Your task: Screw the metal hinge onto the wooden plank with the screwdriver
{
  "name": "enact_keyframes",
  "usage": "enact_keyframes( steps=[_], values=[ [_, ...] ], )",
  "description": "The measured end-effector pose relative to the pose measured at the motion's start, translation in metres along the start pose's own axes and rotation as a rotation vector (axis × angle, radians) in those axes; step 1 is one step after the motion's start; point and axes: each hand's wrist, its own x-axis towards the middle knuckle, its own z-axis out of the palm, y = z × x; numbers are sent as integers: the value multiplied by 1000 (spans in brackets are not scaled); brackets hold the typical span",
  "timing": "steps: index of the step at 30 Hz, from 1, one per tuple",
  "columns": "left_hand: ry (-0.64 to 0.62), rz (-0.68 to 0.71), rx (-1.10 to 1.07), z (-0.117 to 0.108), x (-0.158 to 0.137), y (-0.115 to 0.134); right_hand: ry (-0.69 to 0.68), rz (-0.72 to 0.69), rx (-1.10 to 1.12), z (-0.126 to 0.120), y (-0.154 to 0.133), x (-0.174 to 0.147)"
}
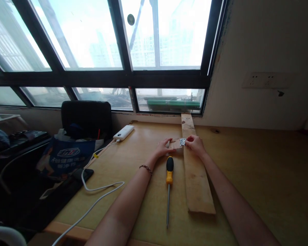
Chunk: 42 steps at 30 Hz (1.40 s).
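Power bank (124,132): a white unit lying toward 9 o'clock of the metal hinge (182,141).
Left hand (163,148): thumb and fingers grasp a small wood block (175,144), which looks light and rigid, best held by its sides.
Screwdriver (169,171): black and yellow, untouched at 7 o'clock, tip toward 6.
Metal hinge: at the block's right end, by the long plank's left edge; judged thin, light, stiff and slightly slippery, best pinched at its outer edge. Whether it is fastened cannot be told.
Right hand (195,145): thumb and fingertip pinch the hinge from 3 o'clock.
Long plank (197,182): runs 12 to 5 o'clock along the table (246,167), likely heaviest of the 3 pieces.
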Motion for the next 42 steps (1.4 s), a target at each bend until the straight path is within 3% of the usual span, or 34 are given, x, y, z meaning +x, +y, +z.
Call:
enact_keyframes(
  steps=[5, 11, 23, 30, 34, 42],
  values=[
    [-11, 42, 62, 1, 1, 0, 2, -85, -89, 0, -2, 0],
    [-6, 8, 24, 0, -1, 4, -17, -68, -107, -2, -7, -1],
    [-2, 20, 14, 0, 0, 2, -100, -83, -51, -5, -4, 0],
    [-11, 87, 85, 1, 2, -6, -222, -77, 28, -9, 2, 2],
    [-18, 84, 83, 0, 2, -6, -207, -205, -70, -5, 1, 4],
    [-4, 117, 108, 2, 5, -13, -302, -239, -316, -1, -10, 9]
  ],
)
